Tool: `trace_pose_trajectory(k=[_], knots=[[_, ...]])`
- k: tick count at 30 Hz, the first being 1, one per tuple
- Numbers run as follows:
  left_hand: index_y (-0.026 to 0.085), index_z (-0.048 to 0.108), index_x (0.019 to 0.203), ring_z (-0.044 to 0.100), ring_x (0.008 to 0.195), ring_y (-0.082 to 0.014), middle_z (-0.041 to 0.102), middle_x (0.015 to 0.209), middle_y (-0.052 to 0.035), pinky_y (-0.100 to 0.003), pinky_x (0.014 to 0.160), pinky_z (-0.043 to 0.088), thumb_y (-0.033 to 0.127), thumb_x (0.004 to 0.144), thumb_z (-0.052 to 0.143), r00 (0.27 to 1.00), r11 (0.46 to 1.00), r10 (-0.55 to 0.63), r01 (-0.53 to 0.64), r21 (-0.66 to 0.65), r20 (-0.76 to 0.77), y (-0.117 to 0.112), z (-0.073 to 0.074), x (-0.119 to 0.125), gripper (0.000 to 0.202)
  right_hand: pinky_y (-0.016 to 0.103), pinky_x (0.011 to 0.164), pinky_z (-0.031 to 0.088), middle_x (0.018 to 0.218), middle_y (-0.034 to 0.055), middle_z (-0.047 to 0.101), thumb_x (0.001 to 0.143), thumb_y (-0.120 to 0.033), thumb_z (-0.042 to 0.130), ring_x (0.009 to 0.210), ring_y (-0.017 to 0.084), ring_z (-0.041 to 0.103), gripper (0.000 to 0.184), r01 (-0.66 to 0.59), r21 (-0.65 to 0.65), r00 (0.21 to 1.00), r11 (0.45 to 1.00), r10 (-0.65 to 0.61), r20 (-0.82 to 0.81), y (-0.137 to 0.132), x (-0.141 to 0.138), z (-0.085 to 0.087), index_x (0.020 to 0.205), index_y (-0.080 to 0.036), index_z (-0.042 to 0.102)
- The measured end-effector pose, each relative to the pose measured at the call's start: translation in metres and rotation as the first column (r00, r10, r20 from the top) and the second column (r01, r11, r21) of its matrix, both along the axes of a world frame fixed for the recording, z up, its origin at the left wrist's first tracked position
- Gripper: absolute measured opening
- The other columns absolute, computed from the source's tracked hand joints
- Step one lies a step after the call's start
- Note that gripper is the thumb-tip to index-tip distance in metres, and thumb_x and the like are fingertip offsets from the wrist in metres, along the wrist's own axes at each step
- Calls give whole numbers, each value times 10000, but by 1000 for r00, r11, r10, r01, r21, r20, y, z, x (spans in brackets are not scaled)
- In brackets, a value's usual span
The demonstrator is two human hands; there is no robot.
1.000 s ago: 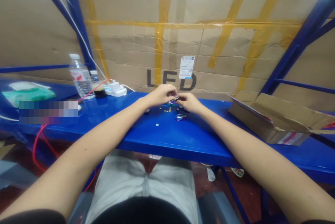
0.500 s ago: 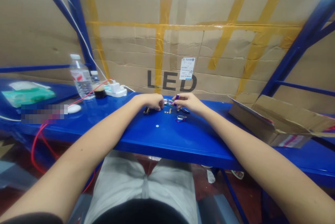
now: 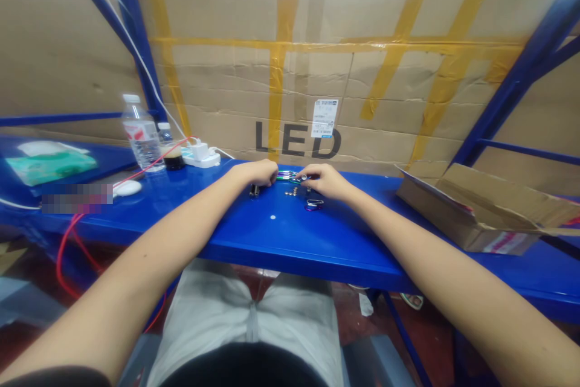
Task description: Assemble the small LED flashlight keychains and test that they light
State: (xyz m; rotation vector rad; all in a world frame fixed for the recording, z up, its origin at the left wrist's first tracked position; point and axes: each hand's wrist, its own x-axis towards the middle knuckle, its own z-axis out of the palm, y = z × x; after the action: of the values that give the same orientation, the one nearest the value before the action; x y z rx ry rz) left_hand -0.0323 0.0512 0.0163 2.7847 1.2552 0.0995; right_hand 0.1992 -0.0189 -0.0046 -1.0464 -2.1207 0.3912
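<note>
Both my hands rest far out on the blue metal shelf (image 3: 294, 242). My left hand (image 3: 258, 172) is curled, its fingertips pinched on the end of a small cluster of coloured metal clips (image 3: 287, 176). My right hand (image 3: 324, 180) is closed on the other end of the same cluster. Another coloured clip with a ring (image 3: 312, 203) lies just under my right hand. A few tiny metal parts (image 3: 291, 192) and a dark small piece (image 3: 254, 192) lie between the hands. A small white dot (image 3: 272, 217) sits nearer to me.
A water bottle (image 3: 140, 133), a dark jar (image 3: 172, 156) and a white power strip (image 3: 200, 156) with a red cable stand at the left. An open cardboard box (image 3: 480, 212) lies at the right. Taped cardboard marked LED (image 3: 317, 73) backs the shelf.
My hands were raised together over the shelf; they have dropped onto it and spread slightly. My right hand came down from holding a purple piece up to the clip cluster.
</note>
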Motion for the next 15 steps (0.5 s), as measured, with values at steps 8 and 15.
trace_pose_trajectory(k=[8,15], knots=[[176,685,706,556,584,-137,657,660,-18,-239,599,430,111,624,703,997,999,-38,38,1,60,-2,1,-2,107,322,823,524,955,71,768,774,-119,675,867,204,686,198,24,-27,1000,999,-24,5,-1,-1,-1,924,-159,797],[169,682,708,590,651,-168,685,712,-48,-275,614,426,119,653,677,997,998,-57,58,-22,49,-9,4,5,74,327,835,527,955,66,778,771,-124,683,879,209,695,187,38,-38,999,999,-38,7,1,0,-2,914,-169,794]])
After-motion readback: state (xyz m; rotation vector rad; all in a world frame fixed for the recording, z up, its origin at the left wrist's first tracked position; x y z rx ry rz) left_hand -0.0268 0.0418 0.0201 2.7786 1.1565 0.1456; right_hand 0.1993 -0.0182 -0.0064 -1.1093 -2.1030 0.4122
